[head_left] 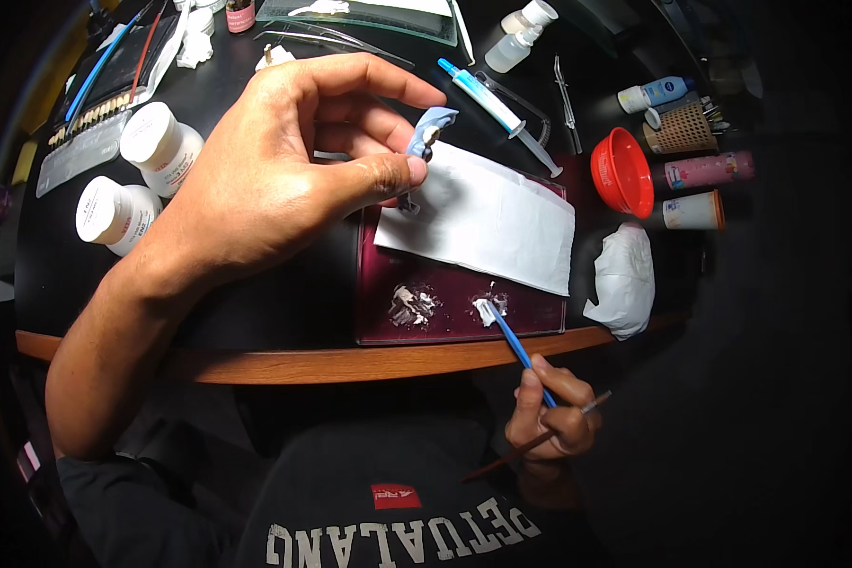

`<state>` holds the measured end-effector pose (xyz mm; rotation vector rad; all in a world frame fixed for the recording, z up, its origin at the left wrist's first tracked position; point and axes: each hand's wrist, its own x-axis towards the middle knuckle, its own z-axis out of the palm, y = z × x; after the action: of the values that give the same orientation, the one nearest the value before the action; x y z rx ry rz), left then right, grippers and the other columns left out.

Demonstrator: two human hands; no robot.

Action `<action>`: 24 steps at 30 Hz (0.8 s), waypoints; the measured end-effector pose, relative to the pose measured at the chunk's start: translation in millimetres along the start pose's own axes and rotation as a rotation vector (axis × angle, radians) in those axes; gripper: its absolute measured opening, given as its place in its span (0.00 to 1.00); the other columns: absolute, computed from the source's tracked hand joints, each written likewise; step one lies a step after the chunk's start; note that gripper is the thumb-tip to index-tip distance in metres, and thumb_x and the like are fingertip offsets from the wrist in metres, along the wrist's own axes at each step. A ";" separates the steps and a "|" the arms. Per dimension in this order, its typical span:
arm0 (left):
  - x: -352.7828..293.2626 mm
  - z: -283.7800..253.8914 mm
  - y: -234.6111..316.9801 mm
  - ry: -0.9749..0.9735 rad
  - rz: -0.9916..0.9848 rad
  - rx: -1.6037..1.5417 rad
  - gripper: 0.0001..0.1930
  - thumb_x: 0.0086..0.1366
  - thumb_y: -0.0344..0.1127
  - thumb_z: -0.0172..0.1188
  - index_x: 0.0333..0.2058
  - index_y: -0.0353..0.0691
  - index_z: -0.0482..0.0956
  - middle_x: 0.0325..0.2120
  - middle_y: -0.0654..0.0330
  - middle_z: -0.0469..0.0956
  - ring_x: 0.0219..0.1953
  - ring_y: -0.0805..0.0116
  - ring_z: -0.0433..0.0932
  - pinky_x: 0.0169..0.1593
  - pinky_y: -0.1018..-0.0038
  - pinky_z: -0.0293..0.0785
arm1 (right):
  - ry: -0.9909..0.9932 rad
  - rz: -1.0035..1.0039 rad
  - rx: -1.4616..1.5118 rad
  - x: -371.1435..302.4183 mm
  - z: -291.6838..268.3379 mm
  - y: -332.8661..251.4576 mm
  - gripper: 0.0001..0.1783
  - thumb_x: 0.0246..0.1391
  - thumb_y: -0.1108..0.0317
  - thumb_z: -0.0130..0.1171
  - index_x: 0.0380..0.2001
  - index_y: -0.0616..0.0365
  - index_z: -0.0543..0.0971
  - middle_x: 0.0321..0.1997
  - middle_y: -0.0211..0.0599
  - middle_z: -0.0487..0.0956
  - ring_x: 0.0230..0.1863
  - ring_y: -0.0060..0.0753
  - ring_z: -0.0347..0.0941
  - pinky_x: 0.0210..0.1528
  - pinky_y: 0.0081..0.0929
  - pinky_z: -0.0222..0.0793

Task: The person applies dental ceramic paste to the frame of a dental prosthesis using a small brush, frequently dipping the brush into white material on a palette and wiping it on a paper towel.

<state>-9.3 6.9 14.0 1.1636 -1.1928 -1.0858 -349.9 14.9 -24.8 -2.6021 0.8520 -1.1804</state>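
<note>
Raised over the table, my left hand [275,175] pinches a small blue dental model piece [431,121] between thumb and fingers. A pale tooth shape shows on its side. My right hand [557,417], low at the right, grips a slim blue-handled tool [513,343] whose tip touches a dab of white paste [485,312]. A brown-handled brush [511,456] is tucked crosswise in the same fingers. The paste lies on a dark red slab [459,331], to the right of a greyish-white smear of paste [413,307]. Folded white tissue [502,222] covers the slab's far part.
Two white jars [114,213] stand left of my forearm. Beyond the tissue lie a blue-and-clear syringe [488,102] and metal tweezers [566,104]. To the right are a red bowl [623,172], a crumpled white tissue [625,284] and several small containers. A wooden edge [284,366] borders the table.
</note>
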 end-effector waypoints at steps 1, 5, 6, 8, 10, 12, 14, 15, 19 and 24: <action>0.5 0.1 0.5 0.004 -0.008 -0.002 0.22 0.63 0.26 0.69 0.56 0.35 0.76 0.36 0.63 0.82 0.39 0.76 0.82 0.45 0.79 0.80 | 0.001 0.000 -0.001 -0.5 -0.1 0.5 0.24 0.51 0.84 0.67 0.22 0.55 0.59 0.39 0.50 0.85 0.20 0.33 0.80 0.17 0.21 0.72; -0.2 0.3 -0.7 0.004 -0.001 -0.011 0.22 0.63 0.26 0.69 0.56 0.35 0.76 0.36 0.63 0.82 0.39 0.76 0.82 0.45 0.79 0.80 | 0.004 -0.013 0.038 -4.3 0.9 3.1 0.24 0.51 0.84 0.67 0.22 0.56 0.59 0.38 0.50 0.85 0.20 0.33 0.81 0.16 0.21 0.72; -0.3 0.4 0.0 0.002 -0.007 -0.008 0.22 0.63 0.26 0.69 0.56 0.35 0.76 0.36 0.63 0.82 0.39 0.76 0.82 0.45 0.80 0.80 | 0.000 0.009 0.049 -4.9 1.1 3.1 0.23 0.52 0.84 0.66 0.22 0.56 0.59 0.38 0.50 0.85 0.21 0.34 0.81 0.17 0.22 0.73; 0.2 0.1 0.4 0.003 -0.012 -0.005 0.22 0.63 0.26 0.69 0.56 0.35 0.76 0.36 0.63 0.82 0.39 0.76 0.82 0.45 0.80 0.80 | -0.009 0.008 0.024 -3.8 -0.7 2.4 0.23 0.52 0.84 0.66 0.23 0.56 0.60 0.38 0.51 0.84 0.21 0.35 0.81 0.17 0.22 0.73; 1.1 -0.2 0.3 0.007 -0.011 0.009 0.22 0.63 0.26 0.69 0.56 0.36 0.76 0.36 0.63 0.82 0.39 0.77 0.82 0.45 0.80 0.80 | -0.017 0.009 -0.003 -4.4 -1.8 1.9 0.23 0.52 0.84 0.66 0.23 0.56 0.60 0.37 0.51 0.84 0.21 0.35 0.81 0.17 0.22 0.74; 0.5 0.3 0.3 0.006 -0.011 -0.004 0.22 0.63 0.27 0.69 0.56 0.35 0.76 0.36 0.63 0.82 0.39 0.77 0.82 0.45 0.80 0.80 | 0.030 0.000 -0.006 -6.1 -1.8 2.2 0.23 0.52 0.84 0.66 0.24 0.56 0.60 0.36 0.51 0.84 0.21 0.36 0.82 0.18 0.22 0.74; 0.1 0.5 0.1 0.004 -0.012 -0.018 0.22 0.63 0.27 0.69 0.56 0.35 0.77 0.36 0.63 0.82 0.39 0.77 0.82 0.45 0.80 0.80 | 0.020 0.005 -0.012 -6.9 -1.8 2.0 0.23 0.52 0.84 0.66 0.23 0.55 0.60 0.36 0.51 0.84 0.22 0.37 0.82 0.18 0.23 0.75; 0.7 -0.1 -1.2 0.005 -0.001 -0.004 0.22 0.63 0.27 0.69 0.56 0.35 0.77 0.36 0.63 0.82 0.39 0.76 0.82 0.45 0.80 0.81 | 0.010 0.009 -0.017 -7.2 -1.8 2.0 0.23 0.52 0.84 0.66 0.23 0.55 0.60 0.36 0.51 0.84 0.23 0.37 0.82 0.19 0.23 0.76; 1.9 -0.5 2.0 0.007 -0.010 0.002 0.22 0.63 0.26 0.69 0.56 0.35 0.77 0.36 0.63 0.82 0.39 0.76 0.83 0.46 0.79 0.81 | -0.022 0.023 -0.020 -5.9 -2.0 2.3 0.24 0.52 0.83 0.67 0.22 0.55 0.59 0.36 0.51 0.84 0.24 0.39 0.84 0.20 0.24 0.77; 0.8 0.2 0.2 0.010 -0.017 -0.015 0.22 0.63 0.26 0.69 0.56 0.35 0.77 0.36 0.63 0.82 0.40 0.76 0.83 0.46 0.79 0.81 | -0.003 0.033 -0.083 -6.9 -4.9 0.2 0.24 0.52 0.84 0.67 0.22 0.55 0.59 0.37 0.52 0.84 0.24 0.38 0.83 0.19 0.24 0.76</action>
<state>-9.4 6.1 14.3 1.1682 -1.1674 -1.0988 -357.2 19.0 -26.0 -2.6433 0.9595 -1.1556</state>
